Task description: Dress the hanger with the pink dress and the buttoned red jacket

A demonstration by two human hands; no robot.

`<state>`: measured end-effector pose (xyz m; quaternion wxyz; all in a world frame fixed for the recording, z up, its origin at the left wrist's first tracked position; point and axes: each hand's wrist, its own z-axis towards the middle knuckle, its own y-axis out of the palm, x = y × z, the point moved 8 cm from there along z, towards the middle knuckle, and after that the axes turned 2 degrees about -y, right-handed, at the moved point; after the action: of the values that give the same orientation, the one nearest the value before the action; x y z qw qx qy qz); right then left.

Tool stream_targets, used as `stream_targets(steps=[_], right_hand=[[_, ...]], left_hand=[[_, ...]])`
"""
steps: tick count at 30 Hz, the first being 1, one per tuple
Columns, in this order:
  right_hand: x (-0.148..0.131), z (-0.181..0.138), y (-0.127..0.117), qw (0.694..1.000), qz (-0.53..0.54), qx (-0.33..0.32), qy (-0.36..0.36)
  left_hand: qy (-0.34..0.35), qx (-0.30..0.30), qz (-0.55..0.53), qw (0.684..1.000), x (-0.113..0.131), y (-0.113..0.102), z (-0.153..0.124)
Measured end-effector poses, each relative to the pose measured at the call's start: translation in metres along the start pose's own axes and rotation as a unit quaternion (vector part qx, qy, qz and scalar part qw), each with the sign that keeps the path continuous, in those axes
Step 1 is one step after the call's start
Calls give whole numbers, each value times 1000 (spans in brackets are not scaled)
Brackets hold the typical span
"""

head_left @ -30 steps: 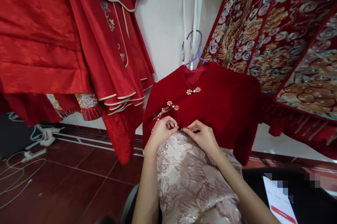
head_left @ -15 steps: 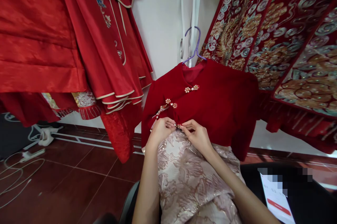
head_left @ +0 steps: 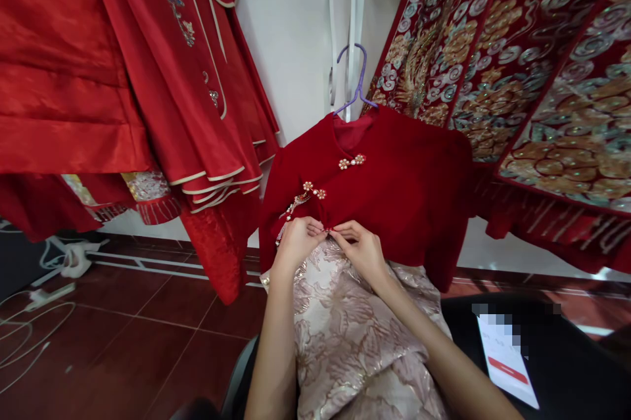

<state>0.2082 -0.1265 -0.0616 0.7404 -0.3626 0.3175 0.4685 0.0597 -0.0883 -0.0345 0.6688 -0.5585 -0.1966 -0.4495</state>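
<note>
A red velvet top (head_left: 394, 190) hangs by a purple hanger (head_left: 358, 88), over pale pink floral brocade fabric (head_left: 340, 334). Two beaded flower frog fasteners, the upper one (head_left: 352, 162) and the lower one (head_left: 314, 190), join its front. A beaded tassel ornament (head_left: 288, 213) dangles beside the lower one. My left hand (head_left: 300, 242) and my right hand (head_left: 361, 248) meet at the top's bottom edge, both closed. Their fingertips pinch another beaded frog fastener there, largely covered by the fingers; whether its halves are joined, I cannot tell.
Red garments (head_left: 192, 98) hang at left, and a heavily embroidered red one (head_left: 493, 65) at right. A phone (head_left: 507, 361) lies on a black surface (head_left: 557, 354) at lower right. White cables (head_left: 37, 341) and a power strip (head_left: 49, 296) are on the tiled floor (head_left: 162, 334).
The view has shifted slightly. My fingertips have drawn closer together, and the beads that showed between them are now mostly covered.
</note>
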Motion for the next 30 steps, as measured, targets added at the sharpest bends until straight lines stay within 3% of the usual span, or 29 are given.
stream_targets(steps=[11, 21, 23, 25, 28, 30], right_hand=[[13, 0, 3, 1000, -23, -1, 6], [16, 2, 1, 999, -30, -5, 21], [10, 5, -4, 998, -48, -20, 20], [-2, 7, -18, 998, -62, -11, 11], [-30, 9, -48, 997, -59, 52, -23], [-44, 8, -64, 994, -50, 87, -38]], left_hand=[[43, -9, 101, 994, 4, 1, -3], [37, -20, 93, 995, 4, 0, -4], [29, 12, 95, 995, 6, -7, -4], [22, 85, 103, 991, 10, -23, -7], [29, 200, 77, 976, 19, -48, -13], [33, 221, 45, 974, 21, -54, -15]])
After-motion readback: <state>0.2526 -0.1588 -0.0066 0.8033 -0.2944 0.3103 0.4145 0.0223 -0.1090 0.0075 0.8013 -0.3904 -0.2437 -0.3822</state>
